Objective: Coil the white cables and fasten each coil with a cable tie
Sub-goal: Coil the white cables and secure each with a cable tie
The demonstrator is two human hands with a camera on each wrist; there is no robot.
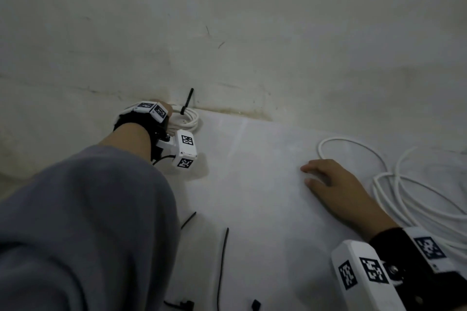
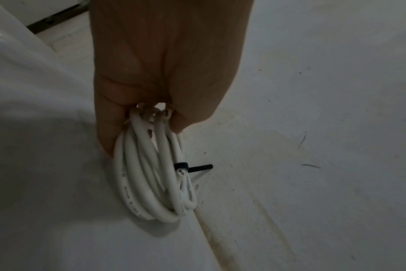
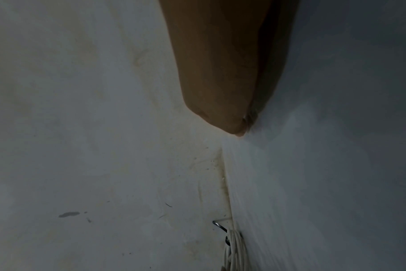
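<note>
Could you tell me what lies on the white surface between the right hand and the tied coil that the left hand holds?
Nothing: in the head view, the white surface is bare between the right hand and the tied coil.

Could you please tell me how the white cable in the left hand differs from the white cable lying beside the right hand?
The coiled cable is wound into tight loops; the loose cable sprawls in wide loops. The coiled cable carries a black cable tie; the loose cable shows none. The left hand holds the coiled cable; the right hand lies apart from the loose one. Both are white.
</note>
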